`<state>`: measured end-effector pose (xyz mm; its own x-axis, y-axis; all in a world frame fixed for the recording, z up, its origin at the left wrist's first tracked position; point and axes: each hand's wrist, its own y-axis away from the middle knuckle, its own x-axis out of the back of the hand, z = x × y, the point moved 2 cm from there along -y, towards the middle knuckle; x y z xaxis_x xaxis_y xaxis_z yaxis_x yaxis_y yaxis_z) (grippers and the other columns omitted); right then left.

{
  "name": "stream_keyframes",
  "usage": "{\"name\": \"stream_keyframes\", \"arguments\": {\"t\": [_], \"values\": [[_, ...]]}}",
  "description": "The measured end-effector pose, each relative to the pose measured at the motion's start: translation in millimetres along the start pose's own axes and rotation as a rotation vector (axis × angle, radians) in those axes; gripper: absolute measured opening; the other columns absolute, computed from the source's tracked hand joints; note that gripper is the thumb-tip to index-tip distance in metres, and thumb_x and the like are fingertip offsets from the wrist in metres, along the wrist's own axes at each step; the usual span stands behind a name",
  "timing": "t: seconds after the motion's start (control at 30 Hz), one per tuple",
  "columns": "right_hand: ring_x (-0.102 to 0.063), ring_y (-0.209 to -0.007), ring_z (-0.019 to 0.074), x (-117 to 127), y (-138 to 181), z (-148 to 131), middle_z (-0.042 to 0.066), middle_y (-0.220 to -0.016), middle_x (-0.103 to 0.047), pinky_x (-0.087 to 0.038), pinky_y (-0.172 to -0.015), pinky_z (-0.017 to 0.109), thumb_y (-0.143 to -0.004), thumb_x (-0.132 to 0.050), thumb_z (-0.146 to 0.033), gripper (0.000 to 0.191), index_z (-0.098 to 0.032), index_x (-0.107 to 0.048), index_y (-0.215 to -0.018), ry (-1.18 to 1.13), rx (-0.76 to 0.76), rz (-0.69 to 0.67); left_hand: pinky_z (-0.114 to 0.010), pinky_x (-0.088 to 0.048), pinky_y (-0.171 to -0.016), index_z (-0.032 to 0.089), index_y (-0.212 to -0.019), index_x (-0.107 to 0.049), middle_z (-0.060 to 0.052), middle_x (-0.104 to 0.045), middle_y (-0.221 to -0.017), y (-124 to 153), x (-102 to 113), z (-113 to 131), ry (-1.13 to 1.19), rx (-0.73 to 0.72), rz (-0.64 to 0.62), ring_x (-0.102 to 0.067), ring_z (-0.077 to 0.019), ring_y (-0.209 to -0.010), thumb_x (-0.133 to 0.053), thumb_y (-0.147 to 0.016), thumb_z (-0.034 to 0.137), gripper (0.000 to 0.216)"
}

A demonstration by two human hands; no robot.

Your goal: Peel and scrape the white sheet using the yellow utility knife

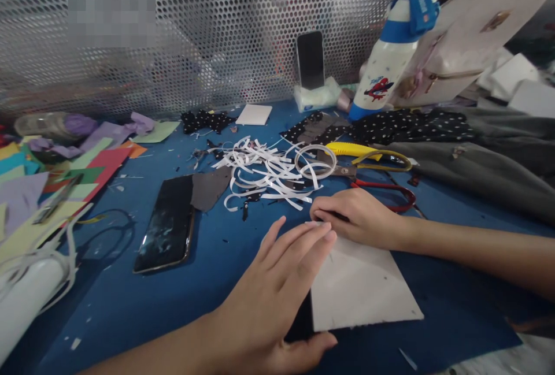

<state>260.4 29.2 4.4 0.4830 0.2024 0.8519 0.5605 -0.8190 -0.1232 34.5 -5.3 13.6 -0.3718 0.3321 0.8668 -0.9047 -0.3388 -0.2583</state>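
Observation:
A white square card [364, 288] lies on the blue tabletop in front of me. Along its left edge shows a strip of black material [302, 322], mostly covered by my left hand [277, 288]. That hand is open, its fingers stretched toward the card's far left corner and its thumb near the close edge. My right hand [359, 216] rests on the card's far edge with its fingers curled closed. Something dark shows under those fingers, but what they grip is hidden. Both hands' fingertips come close together at the far corner.
Beyond my hands lie white paper strips [264, 170], red-handled scissors [390, 193] and a yellow cutter [353, 149]. A phone [167, 225] lies left, near coloured papers [104, 170] and a white corded device [32, 288]. A bottle [385, 63] and dark cloth [489, 161] are at right.

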Motion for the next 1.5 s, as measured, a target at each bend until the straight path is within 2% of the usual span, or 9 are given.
{"name": "stream_keyframes", "arguments": {"t": [0.27, 0.37, 0.6, 0.73, 0.87, 0.93, 1.07, 1.33, 1.5], "values": [[-0.055, -0.061, 0.0139, -0.6, 0.2, -1.0, 0.001, -0.070, -0.065, -0.029, -0.058, 0.027, -0.102, -0.044, -0.027, 0.023, -0.020, -0.057, -0.085, 0.041, -0.005, -0.014, -0.054, -0.003, -0.127, 0.017, -0.160, 0.000, -0.013, -0.030, -0.164, -1.9, 1.5, 3.8, 0.071, 0.040, -0.015, -0.022, -0.0280, -0.153, -0.066, -0.090, 0.041, 0.100], [-0.055, -0.061, 0.0141, -1.4, 0.8, -1.3, 0.001, -0.072, -0.066, -0.029, -0.059, 0.027, -0.103, -0.042, -0.028, 0.024, -0.020, -0.056, -0.085, 0.055, -0.003, -0.016, -0.053, -0.005, -0.128, 0.019, -0.160, 0.000, -0.011, -0.028, -0.165, -0.3, 0.0, 5.7, 0.107, 0.075, -0.041, -0.022, -0.0268, -0.153, -0.062, -0.090, 0.031, 0.094], [-0.054, -0.061, 0.0139, -3.9, 1.3, -0.1, 0.000, -0.069, -0.062, -0.027, -0.058, 0.028, -0.100, -0.044, -0.024, 0.018, -0.020, -0.055, -0.086, 0.082, -0.011, 0.007, -0.054, -0.012, -0.128, 0.021, -0.161, 0.001, -0.004, -0.009, -0.170, -0.4, -6.9, 11.6, 0.296, 0.088, 0.039, -0.007, -0.0265, -0.157, -0.046, -0.088, 0.012, 0.088], [-0.054, -0.059, 0.0139, -3.1, 0.9, -0.4, 0.000, -0.068, -0.061, -0.027, -0.058, 0.028, -0.104, -0.038, -0.029, 0.026, -0.019, -0.056, -0.088, 0.056, -0.026, 0.030, -0.050, -0.011, -0.129, 0.030, -0.161, -0.005, 0.003, -0.016, -0.169, -1.1, -4.9, 13.4, 0.345, 0.184, 0.060, -0.010, -0.0208, -0.157, -0.039, -0.093, 0.008, 0.079], [-0.054, -0.060, 0.0143, -2.7, 0.7, -1.5, 0.002, -0.072, -0.064, -0.028, -0.058, 0.028, -0.104, -0.037, -0.030, 0.027, -0.019, -0.058, -0.091, 0.072, -0.017, 0.026, -0.041, -0.014, -0.130, 0.032, -0.161, -0.011, 0.004, -0.021, -0.168, 3.2, -1.8, 10.1, 0.395, 0.194, 0.116, -0.016, -0.0165, -0.156, -0.035, -0.100, 0.012, 0.069], [-0.054, -0.060, 0.0142, -3.0, 0.8, -1.6, 0.002, -0.072, -0.064, -0.027, -0.058, 0.028, -0.104, -0.036, -0.029, 0.028, -0.019, -0.059, -0.091, 0.085, -0.011, 0.024, -0.041, -0.014, -0.129, 0.030, -0.161, -0.010, 0.002, -0.022, -0.168, 4.4, -2.5, 8.6, 0.386, 0.196, 0.112, -0.018, -0.0177, -0.155, -0.039, -0.103, 0.021, 0.065], [-0.051, -0.059, 0.0136, -4.0, 1.5, -1.2, 0.000, -0.069, -0.061, -0.026, -0.058, 0.028, -0.105, -0.036, -0.029, 0.029, -0.019, -0.059, -0.091, 0.084, 0.004, 0.052, -0.052, -0.005, -0.128, 0.025, -0.161, 0.004, -0.007, -0.020, -0.168, 1.9, -10.3, 10.9, 0.224, 0.102, -0.011, -0.014, -0.0262, -0.156, -0.062, -0.094, 0.057, 0.100], [-0.049, -0.058, 0.0135, -4.1, 1.7, -3.4, 0.000, -0.067, -0.059, -0.024, -0.057, 0.029, -0.104, -0.037, -0.028, 0.027, -0.020, -0.056, -0.088, 0.092, 0.001, 0.047, -0.046, 0.000, -0.127, 0.019, -0.161, -0.001, -0.008, -0.025, -0.166, -2.4, -15.9, 14.7, 0.042, 0.078, 0.082, -0.013, -0.0213, -0.155, -0.055, -0.100, 0.042, 0.085], [-0.050, -0.059, 0.0136, -3.6, 1.6, -5.0, 0.000, -0.067, -0.060, -0.024, -0.057, 0.028, -0.104, -0.037, -0.028, 0.026, -0.020, -0.056, -0.088, 0.090, -0.013, 0.039, -0.047, 0.002, -0.127, 0.018, -0.161, -0.002, -0.009, -0.025, -0.166, -2.3, -15.1, 15.8, 0.013, 0.076, 0.047, -0.013, -0.0229, -0.155, -0.057, -0.099, 0.051, 0.090]]}}
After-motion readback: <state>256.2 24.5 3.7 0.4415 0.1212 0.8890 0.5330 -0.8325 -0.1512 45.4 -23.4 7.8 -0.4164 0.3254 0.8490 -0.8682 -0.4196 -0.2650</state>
